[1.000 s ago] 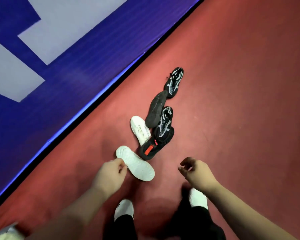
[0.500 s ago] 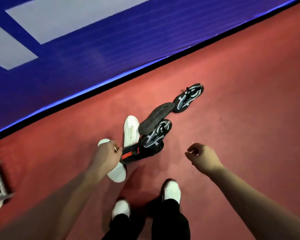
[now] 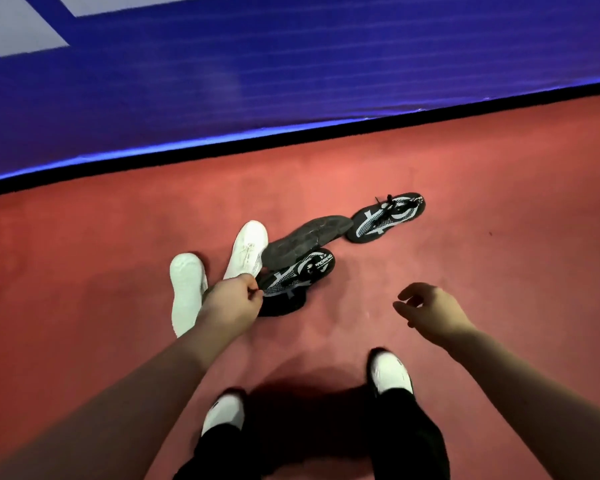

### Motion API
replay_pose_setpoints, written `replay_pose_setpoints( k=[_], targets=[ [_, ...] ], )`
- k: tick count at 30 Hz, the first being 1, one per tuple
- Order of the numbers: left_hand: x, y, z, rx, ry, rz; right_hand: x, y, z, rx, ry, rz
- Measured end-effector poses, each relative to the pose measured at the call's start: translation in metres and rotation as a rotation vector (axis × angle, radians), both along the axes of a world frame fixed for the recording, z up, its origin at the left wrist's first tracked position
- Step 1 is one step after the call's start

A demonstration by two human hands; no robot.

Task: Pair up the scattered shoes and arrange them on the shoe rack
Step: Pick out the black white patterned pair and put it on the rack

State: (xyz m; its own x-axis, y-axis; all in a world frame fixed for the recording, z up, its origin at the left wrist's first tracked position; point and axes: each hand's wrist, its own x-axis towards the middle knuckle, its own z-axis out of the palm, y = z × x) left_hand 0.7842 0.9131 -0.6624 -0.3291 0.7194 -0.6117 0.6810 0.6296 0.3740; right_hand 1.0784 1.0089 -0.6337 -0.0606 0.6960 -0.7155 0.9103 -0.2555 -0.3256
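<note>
Red carpet (image 3: 499, 168) runs up to a blue wall panel (image 3: 291, 81) on the far side, and the shoes lie scattered in the middle of it. No rack is in sight.

Furthest left is a white shoe (image 3: 185, 292), turned sole-up. The left hand (image 3: 232, 303) sits just to its right with its fingers curled tight by the heel of the second white shoe (image 3: 247, 252), which points away. I cannot tell whether the hand is pinching that heel, holding the upturned shoe, or both.

Right of that is a heap. A black patterned shoe (image 3: 300, 273) lies on top of a plain black one (image 3: 284, 306), with a dark grey sole (image 3: 305, 237) leaning over them. The matching patterned shoe (image 3: 388, 216) sits apart, further right and farther off.

The right hand (image 3: 430, 313) hangs over bare carpet with its fingers loosely bent, holding nothing.

These look like light, soft knit shoes with bendy soles, so I'd guess the toe would droop if one were lifted. The heel collar is probably the firmest place to hook a finger, and two heels should fit in one hand.

Half a second ago the left hand lay across the upturned white shoe. It has since moved right towards the other heel, and it now hides the orange tab on the plain black shoe. The right hand is still empty.
</note>
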Motion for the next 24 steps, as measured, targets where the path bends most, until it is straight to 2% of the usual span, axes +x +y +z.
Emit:
replay_pose_setpoints(
  k=[8, 16, 19, 21, 24],
  targets=[
    [0.065, 0.006, -0.063, 0.072, 0.029, 0.152, 0.044, 0.061, -0.072, -0.053, -0.043, 0.335],
    [0.061, -0.01, -0.183, 0.069, 0.159, 0.181, 0.015, 0.068, -0.208, 0.004, 0.058, 0.411],
    [0.04, -0.003, -0.223, 0.108, 0.305, 0.091, -0.012, 0.079, -0.255, 0.036, 0.108, 0.494],
    [0.021, 0.008, -0.246, 0.036, 0.383, -0.016, -0.032, 0.091, -0.281, 0.046, 0.132, 0.564],
    [-0.001, 0.029, -0.267, -0.014, 0.295, -0.073, -0.056, 0.108, -0.31, 0.036, 0.201, 0.599]
  ],
)
